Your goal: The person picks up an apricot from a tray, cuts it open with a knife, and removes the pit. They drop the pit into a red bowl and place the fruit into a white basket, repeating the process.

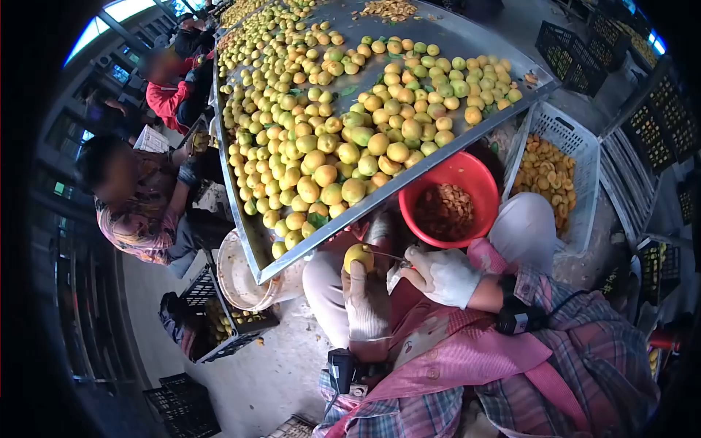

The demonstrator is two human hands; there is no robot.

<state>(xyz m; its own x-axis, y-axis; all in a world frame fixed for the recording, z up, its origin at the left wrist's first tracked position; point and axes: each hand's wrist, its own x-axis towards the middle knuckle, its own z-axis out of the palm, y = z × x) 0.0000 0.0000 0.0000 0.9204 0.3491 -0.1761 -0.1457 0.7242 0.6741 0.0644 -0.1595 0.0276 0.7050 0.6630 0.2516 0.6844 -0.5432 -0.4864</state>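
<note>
In my left hand, which wears a pale knitted glove, a yellow apricot is gripped between thumb and fingers. My right hand, in a whitish glove, is closed around a small thin knife. Its narrow blade points left and reaches the apricot's side; its handle is mostly hidden by my fingers. Both hands are over my lap, just below the edge of a metal table heaped with yellow-green apricots. Beyond my right hand is a red basin with brown apricot stones in it.
A grey plastic crate of split apricots stands on the right. At left are a white bucket and a black crate holding fruit. A person in a patterned shirt and another in red sit along the table's left side.
</note>
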